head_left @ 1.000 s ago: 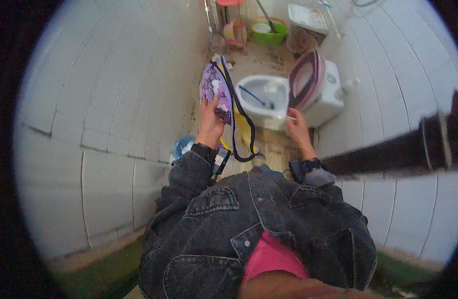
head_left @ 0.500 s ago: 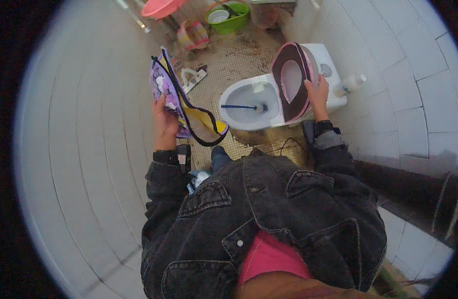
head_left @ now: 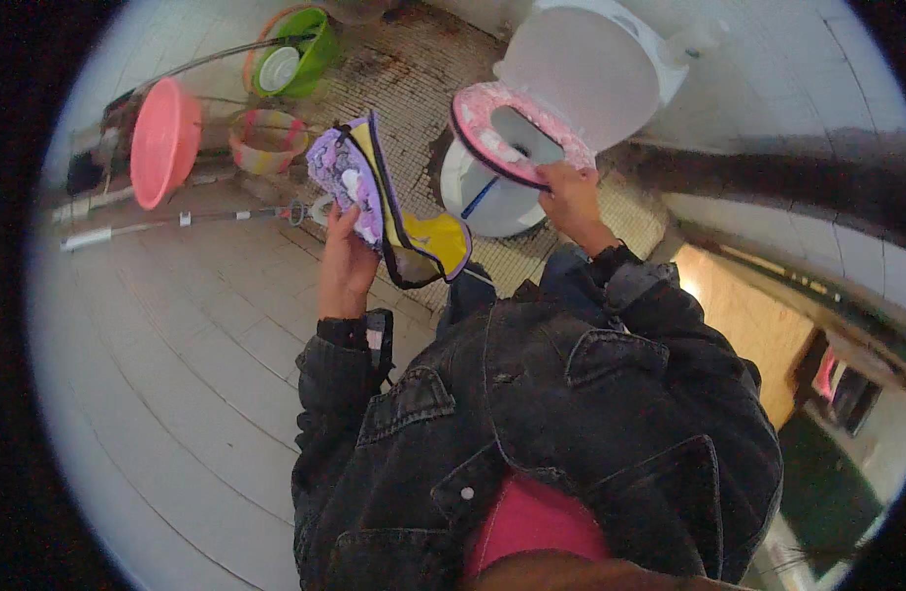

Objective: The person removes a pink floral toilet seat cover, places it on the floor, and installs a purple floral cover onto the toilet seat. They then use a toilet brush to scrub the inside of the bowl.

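The pink seat (head_left: 480,106) has swung down from upright and now tilts over the bowl (head_left: 497,212), partly hiding it; the right hand (head_left: 573,204) is closed on its edge. The left hand (head_left: 348,264) grips the purple cloth (head_left: 347,169) nearby.

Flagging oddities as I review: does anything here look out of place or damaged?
Yes: a thin blue handle slants across the white ceramic toilet bowl, which seems odd because the pink patterned ring seat in the right hand tilts over it. Dark brown stains also discolour the small-tiled floor.
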The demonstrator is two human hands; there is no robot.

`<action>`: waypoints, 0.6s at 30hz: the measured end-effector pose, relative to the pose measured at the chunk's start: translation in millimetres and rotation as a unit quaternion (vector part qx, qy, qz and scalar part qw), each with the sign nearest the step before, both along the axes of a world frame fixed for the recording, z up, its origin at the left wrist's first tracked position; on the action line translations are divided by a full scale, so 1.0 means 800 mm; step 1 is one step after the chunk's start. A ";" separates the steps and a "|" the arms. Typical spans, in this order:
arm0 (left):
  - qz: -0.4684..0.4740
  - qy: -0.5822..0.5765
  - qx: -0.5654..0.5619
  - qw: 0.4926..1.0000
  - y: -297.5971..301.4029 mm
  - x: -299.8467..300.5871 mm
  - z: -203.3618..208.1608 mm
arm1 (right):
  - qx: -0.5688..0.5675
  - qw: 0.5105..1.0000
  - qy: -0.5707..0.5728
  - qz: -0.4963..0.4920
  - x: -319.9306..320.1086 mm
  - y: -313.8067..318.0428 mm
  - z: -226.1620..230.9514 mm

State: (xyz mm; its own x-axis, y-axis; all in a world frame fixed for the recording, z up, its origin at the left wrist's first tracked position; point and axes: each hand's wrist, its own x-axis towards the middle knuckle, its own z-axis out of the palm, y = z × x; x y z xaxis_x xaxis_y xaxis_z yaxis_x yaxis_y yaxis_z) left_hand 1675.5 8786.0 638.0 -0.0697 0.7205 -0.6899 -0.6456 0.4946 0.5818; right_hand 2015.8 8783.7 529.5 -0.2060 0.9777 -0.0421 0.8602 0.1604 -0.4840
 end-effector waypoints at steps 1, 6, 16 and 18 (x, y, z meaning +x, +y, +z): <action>0.011 0.009 -0.048 0.999 0.016 0.009 -0.015 | 0.004 1.000 -0.007 0.000 -0.012 0.001 -0.007; -0.066 0.000 -0.032 0.997 0.057 0.023 -0.083 | -0.021 0.998 0.001 -0.052 -0.036 0.003 -0.021; -0.155 -0.007 -0.063 0.986 0.153 0.153 -0.140 | -0.074 0.984 0.155 0.054 0.037 0.038 -0.063; -0.126 0.050 -0.096 0.986 0.158 0.163 -0.146 | -0.095 0.954 0.265 0.102 0.059 0.047 -0.075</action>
State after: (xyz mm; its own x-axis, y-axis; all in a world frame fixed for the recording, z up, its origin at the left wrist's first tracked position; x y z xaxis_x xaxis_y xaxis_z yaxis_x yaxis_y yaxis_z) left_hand 1805.8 8912.4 521.4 0.0204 0.5799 -0.8144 -0.4312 0.7400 0.5162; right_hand 2063.3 8821.1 469.2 -0.4331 0.8999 -0.0513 0.4470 0.1650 -0.8792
